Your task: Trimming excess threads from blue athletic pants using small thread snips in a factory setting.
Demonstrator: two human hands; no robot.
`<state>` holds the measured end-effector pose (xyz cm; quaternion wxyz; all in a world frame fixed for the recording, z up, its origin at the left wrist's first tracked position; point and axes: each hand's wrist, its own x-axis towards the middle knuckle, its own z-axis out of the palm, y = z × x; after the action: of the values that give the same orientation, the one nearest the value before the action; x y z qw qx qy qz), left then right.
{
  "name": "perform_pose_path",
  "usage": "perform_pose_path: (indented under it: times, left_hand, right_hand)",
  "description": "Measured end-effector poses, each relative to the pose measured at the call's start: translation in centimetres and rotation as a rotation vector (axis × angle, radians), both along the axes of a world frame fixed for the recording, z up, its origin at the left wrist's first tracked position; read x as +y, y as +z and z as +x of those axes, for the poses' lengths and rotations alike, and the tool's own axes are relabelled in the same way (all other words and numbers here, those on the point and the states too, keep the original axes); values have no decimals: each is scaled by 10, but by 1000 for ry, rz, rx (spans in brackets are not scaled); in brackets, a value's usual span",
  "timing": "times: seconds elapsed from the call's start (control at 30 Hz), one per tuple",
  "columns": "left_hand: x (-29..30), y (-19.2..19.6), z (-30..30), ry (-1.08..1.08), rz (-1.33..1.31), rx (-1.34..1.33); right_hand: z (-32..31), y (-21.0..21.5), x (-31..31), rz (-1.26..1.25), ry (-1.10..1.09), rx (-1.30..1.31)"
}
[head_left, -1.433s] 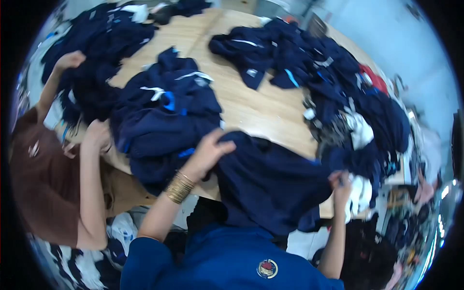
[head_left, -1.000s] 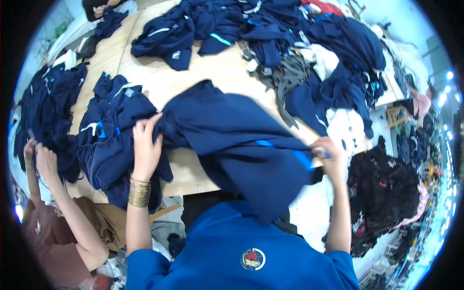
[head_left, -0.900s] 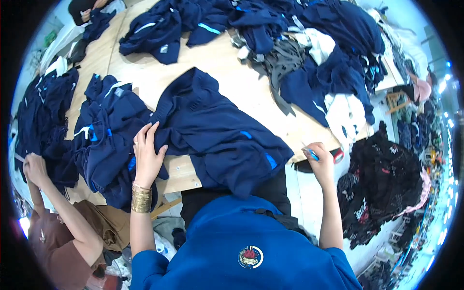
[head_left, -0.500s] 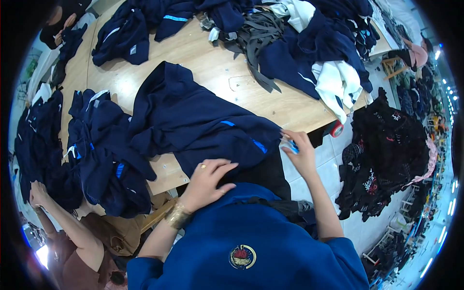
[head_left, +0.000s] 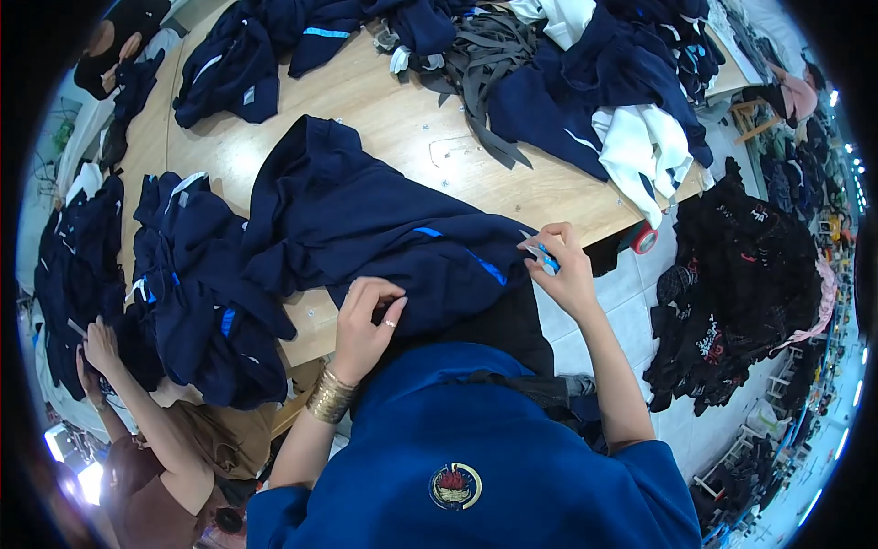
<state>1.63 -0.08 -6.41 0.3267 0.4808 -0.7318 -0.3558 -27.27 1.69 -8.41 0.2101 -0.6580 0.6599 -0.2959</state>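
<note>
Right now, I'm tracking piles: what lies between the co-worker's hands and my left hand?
In the head view: mainly a navy heap, then tabletop toward your left hand.

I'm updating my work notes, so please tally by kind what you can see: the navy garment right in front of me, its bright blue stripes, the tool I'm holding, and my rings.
Navy garment: 1
Visible bright blue stripes on it: 2
Small blue tool, right hand: 1
Visible ring, left hand: 1
Total: 5
</note>
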Motion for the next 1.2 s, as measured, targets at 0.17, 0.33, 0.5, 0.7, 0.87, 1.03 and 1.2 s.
perform_pose_path:
  times: [0.17,0.33,0.5,0.7,0.87,1.03,1.2]
  left_hand:
    - [-28,0,7,207,-149,-37]
    - [-61,-8,40,303,-373,-410]
    - [-70,1,55,235,113,145]
    - [-63,9,50,240,308,419]
    - [-58,10,49,286,248,457]
    - [-53,8,50,268,208,495]
    - [-48,10,50,334,218,485]
  right_hand:
    - [23,0,0,140,119,80]
    - [12,2,-10,-191,-68,-288]
    - [-12,44,-13,131,-435,-1101]
    - [-17,54,-14,84,-395,-983]
    - [-16,56,-6,38,-378,-882]
    - [-13,61,7,43,-394,-847]
    - [-10,61,13,22,-366,-848]
